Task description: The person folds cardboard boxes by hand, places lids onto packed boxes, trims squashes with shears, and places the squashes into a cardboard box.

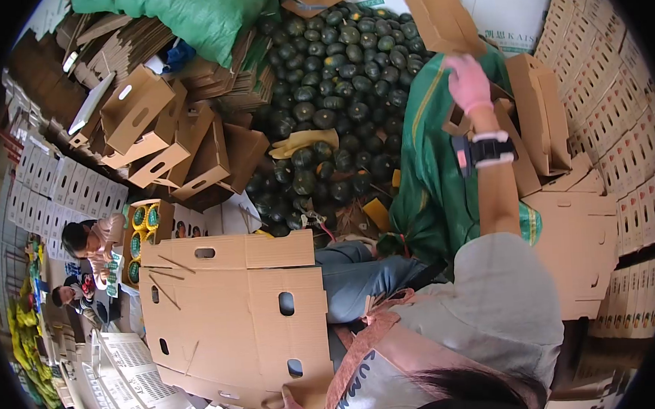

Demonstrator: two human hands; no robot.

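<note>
Green letters on a white panel, dark letters on a grey shirt.
The white panel (511,15) at the top carries green "KAIS" in 2 places, and also large Chinese characters, which I cannot read surely. On the grey shirt (469,308) stand letters like "SUMM", partly covered. The print on the stacked cartons (613,86) at right is too small to read.

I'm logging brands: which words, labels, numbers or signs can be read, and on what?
"KAIS", on the white panel; its Chinese characters are too blurred.
"SUM", the start of a word on the grey shirt.
Print on the stacked boxes is too small to read.
</note>
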